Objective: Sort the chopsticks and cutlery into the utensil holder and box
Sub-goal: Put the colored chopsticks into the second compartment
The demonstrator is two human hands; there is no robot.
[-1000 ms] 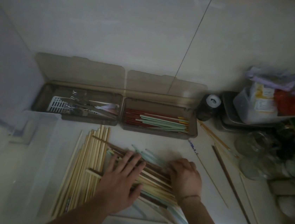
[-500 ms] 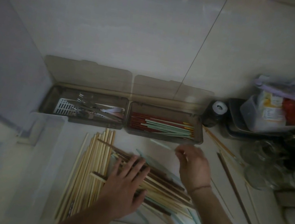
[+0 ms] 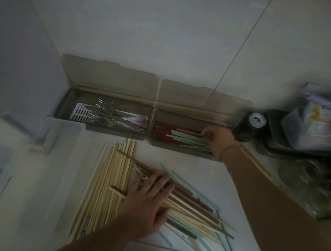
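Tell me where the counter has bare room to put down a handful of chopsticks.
Bare counter lies between the brown chopstick tray and the mixed chopstick pile, left of the right forearm. The right side is crowded with glass jars; the clear plastic bin blocks the left.

Dim, murky, soft blur, warped edges

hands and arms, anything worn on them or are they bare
Both forearms are bare, with no sleeves in view. The right hand has a thin cord-like band round its wrist. The left hand shows no ring, watch or band. No gloves on either.
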